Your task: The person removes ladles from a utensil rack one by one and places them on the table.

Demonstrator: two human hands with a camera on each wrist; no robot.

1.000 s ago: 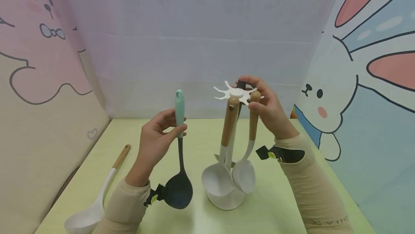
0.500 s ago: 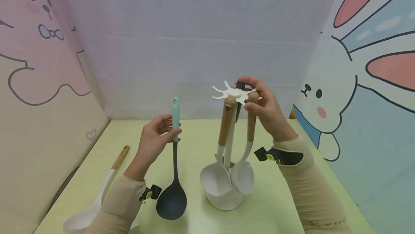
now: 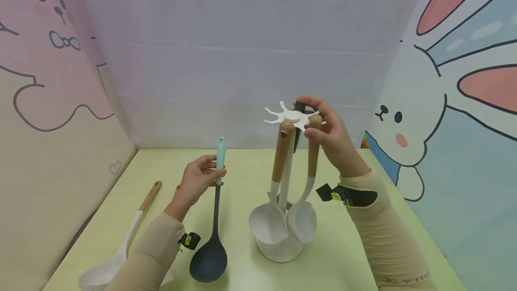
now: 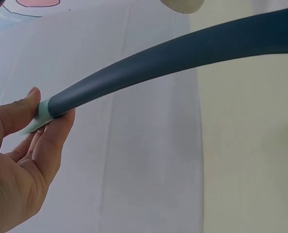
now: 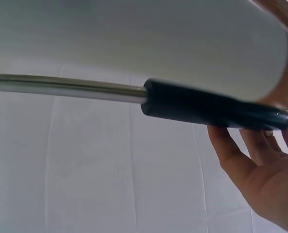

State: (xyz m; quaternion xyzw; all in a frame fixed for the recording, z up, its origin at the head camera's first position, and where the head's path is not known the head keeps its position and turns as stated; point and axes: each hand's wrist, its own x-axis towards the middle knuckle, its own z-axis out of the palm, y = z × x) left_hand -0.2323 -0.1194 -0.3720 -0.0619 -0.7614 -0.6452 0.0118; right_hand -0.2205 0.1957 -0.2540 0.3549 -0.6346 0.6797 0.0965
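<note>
My left hand (image 3: pixel 198 181) pinches the mint-green handle of a dark ladle (image 3: pixel 208 259), bowl hanging down just left of the stand. In the left wrist view, thumb and fingers meet where the green grip joins the dark shaft (image 4: pixel 173 56). My right hand (image 3: pixel 333 141) holds the top of a white utensil stand (image 3: pixel 291 116). Its thumb presses near the end of a wooden-handled white ladle (image 3: pixel 303 221); its fingers reach behind to a black handle (image 5: pixel 192 104) on a metal shaft, whose lower end is mostly hidden. Another white ladle (image 3: pixel 268 223) hangs at the stand's front.
A white ladle with a wooden handle (image 3: pixel 150 196) lies on the pale green table (image 3: pixel 343 255) at the left, partly behind my left sleeve. The stand's round base (image 3: pixel 281 253) rests on the table. Printed cartoon panels (image 3: pixel 452 156) flank both sides, with a white cloth (image 3: pixel 242 58) behind.
My left hand has lowered the dark ladle toward the table and shifted it slightly left, away from the stand. The right hand stays at the top of the stand.
</note>
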